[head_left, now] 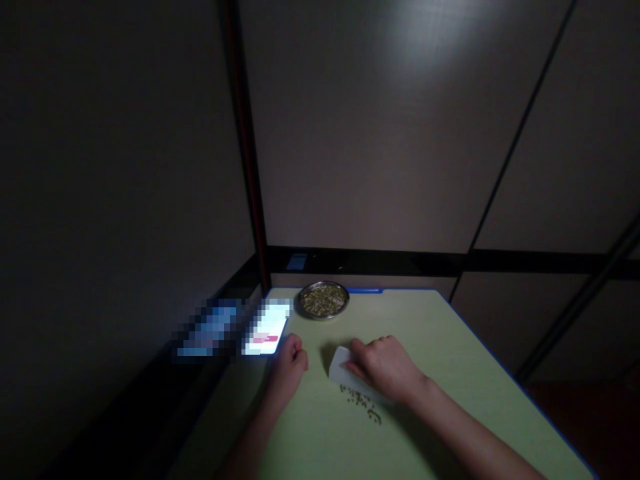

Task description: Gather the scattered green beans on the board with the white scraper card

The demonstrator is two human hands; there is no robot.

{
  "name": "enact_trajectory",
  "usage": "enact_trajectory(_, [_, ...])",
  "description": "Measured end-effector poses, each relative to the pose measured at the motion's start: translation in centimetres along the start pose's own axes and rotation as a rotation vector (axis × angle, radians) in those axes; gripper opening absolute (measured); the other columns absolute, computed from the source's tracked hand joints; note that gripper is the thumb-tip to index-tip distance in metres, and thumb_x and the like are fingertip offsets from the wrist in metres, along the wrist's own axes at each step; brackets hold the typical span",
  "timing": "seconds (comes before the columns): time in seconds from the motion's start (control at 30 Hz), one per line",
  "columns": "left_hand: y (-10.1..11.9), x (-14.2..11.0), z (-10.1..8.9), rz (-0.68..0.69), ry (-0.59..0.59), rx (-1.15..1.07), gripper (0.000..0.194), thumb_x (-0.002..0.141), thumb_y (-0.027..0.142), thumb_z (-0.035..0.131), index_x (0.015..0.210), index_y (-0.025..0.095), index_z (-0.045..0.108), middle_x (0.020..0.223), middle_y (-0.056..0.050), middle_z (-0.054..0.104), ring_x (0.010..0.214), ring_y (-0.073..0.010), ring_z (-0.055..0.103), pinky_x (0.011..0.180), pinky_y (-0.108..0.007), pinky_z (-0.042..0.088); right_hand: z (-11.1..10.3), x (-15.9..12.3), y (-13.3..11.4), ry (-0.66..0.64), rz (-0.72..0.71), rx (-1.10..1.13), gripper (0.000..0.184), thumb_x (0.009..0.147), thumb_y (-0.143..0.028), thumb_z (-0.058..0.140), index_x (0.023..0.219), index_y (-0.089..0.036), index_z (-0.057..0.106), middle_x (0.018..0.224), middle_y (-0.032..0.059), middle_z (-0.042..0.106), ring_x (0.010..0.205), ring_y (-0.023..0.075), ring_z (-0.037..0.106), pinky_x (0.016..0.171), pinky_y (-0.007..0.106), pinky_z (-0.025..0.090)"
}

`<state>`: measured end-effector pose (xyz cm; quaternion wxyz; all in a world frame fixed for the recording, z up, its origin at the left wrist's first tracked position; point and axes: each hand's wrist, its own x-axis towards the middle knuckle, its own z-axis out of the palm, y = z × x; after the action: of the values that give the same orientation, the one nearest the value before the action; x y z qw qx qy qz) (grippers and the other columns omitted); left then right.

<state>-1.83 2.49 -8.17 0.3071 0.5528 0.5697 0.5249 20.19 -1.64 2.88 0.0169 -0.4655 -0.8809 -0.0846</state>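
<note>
My right hand (387,363) is closed around a thin white card-like sheet (339,365), its edge held low over the table. Along the near side of the sheet lies a scatter of small greenish beans or seeds (370,408). My left hand (294,359) rests on the table in a loose fist, with nothing showing between its fingers. It is beside the near end of a lit phone (267,328). Farther back stands a round metal plate (324,317) spread with many of the same small greenish pieces.
The pale green table (415,317) has a blue edge and stands against dark panelled walls. A blue strip (367,291) runs along its far edge behind the plate. At the left, the glossy wall band carries a blurred reflection of the phone. The room is dim.
</note>
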Motion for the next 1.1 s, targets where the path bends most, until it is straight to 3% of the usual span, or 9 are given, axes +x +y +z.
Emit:
enact_trajectory(0.37, [0.8,-0.3,-0.2,-0.025,-0.009,-0.007,0.011,0.066,0.018,0.040,0.067,0.024,0.031,0.051,0.009,0.038,0.044,-0.0089,0.036,0.045,-0.019,0.025,0.1,0.0,0.4,-0.019,0.005,0.001,0.031,0.096,-0.043,0.036,0.096,-0.019,0.055,0.080,0.0099,0.071,0.074,0.0222,0.068,0.064,0.028,0.041])
enact_trajectory(1.1, [-0.5,0.0,-0.2,-0.015,0.001,-0.011,0.009,0.065,0.021,0.042,0.070,0.024,0.035,0.051,0.010,0.038,0.042,-0.0086,0.037,0.042,-0.018,0.024,1.8,0.6,1.7,0.023,0.079,-0.013,0.027,0.095,-0.043,0.038,0.095,-0.021,0.054,0.080,0.0075,0.072,0.073,0.0228,0.069,0.064,0.028,0.042])
